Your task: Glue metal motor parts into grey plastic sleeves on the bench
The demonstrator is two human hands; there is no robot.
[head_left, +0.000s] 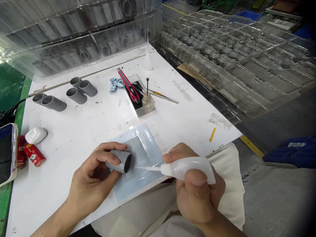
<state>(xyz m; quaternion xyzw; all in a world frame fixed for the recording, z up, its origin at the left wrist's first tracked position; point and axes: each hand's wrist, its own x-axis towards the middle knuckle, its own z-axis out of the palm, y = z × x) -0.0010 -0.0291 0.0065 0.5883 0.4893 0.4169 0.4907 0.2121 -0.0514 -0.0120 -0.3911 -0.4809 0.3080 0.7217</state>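
My left hand [95,174] is closed round a short grey tube [117,160], held with its open end facing right, above a light blue sheet [148,131] on the table. In my right hand [197,191] lies a white squeeze bottle [189,167], my thumb pressed along its side. Its long thin nozzle [149,168] points left toward the tube's mouth, with a small gap between tip and rim. Whether any liquid is leaving the tip cannot be seen.
Several grey tubes [58,103] stand at the left. Mid-table, a clear box [148,108] holds a red utility knife [128,86] and small jar; tweezers [165,97] lie beside it. Another nozzle bottle [148,61] stands behind. Clear trays [237,59] lie at right; tube-filled trays [81,39] at back.
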